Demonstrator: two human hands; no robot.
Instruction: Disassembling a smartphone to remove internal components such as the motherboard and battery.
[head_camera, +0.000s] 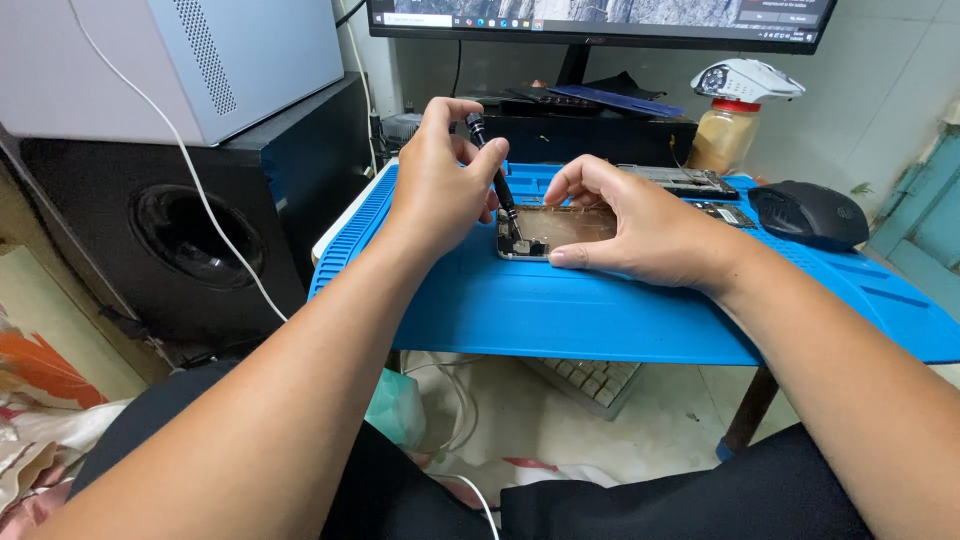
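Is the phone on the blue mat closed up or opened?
Opened: the phone lies with its insides exposed, the screwdriver in the left hand tipped into it.
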